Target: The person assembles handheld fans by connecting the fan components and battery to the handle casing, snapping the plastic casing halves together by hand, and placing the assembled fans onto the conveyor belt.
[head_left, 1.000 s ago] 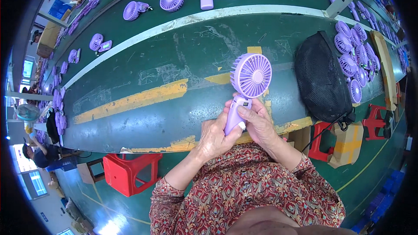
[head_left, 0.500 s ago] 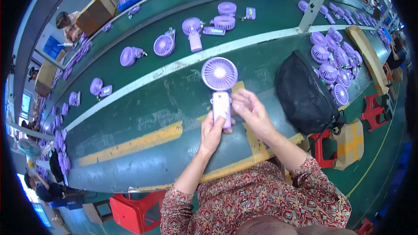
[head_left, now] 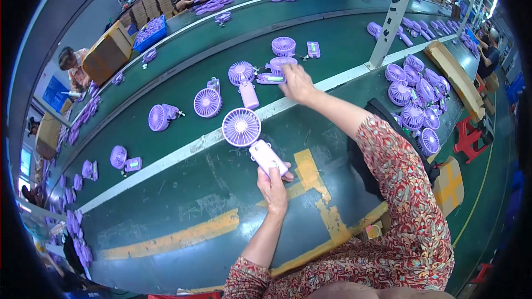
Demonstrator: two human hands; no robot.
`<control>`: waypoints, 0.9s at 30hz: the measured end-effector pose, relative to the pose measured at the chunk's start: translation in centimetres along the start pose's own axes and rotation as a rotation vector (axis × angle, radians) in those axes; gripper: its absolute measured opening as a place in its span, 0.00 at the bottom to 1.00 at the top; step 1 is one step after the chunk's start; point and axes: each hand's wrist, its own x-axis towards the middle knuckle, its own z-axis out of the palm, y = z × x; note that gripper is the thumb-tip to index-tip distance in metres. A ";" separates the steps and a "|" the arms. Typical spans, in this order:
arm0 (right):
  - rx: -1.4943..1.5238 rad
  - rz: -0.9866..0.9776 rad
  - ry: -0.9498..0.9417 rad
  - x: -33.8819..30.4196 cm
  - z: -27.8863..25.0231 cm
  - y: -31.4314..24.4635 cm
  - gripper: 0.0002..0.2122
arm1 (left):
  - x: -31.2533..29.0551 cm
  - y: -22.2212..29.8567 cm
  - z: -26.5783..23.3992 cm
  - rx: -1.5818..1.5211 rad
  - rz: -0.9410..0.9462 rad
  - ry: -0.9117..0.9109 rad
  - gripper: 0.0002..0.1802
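My left hand [head_left: 272,188] is wrapped round the pale handle of a purple handheld fan [head_left: 241,127], its round grille tilted up and left over the workbench. Stretched far out, my right hand [head_left: 299,84] reaches over the white rail with its fingers closed on a second purple handheld fan [head_left: 283,65] lying on the green belt. That fan's folded handle lies by my fingertips, which are partly hidden. Close by on the belt are another upright fan head [head_left: 283,46], a fan with its handle toward me [head_left: 241,73] and a further fan [head_left: 208,103].
A pile of purple fans [head_left: 413,91] lies at the bench's right end beside a cardboard strip [head_left: 454,80]. A black mesh bag [head_left: 363,160] sits partly under my right arm. A white post [head_left: 392,19] rises from the rail [head_left: 183,158]. Co-workers sit across the belt.
My right hand has left the held fan and reached forward to a fan on the belt. The held fan has shifted left and tilted. The view has swung slightly upward.
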 end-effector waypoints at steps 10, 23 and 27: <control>0.354 0.687 -0.443 9.2 1.3 11.6 0.53 | 0.5 0.8 0.1 0.080 -0.042 -0.037 0.13; 0.278 0.298 -0.431 7.3 1.9 9.9 0.35 | 0.1 0.4 1.5 0.139 -0.038 0.005 0.19; 0.650 0.696 -0.631 9.3 -0.5 8.0 0.50 | 0.0 0.1 0.9 0.135 -0.054 -0.018 0.22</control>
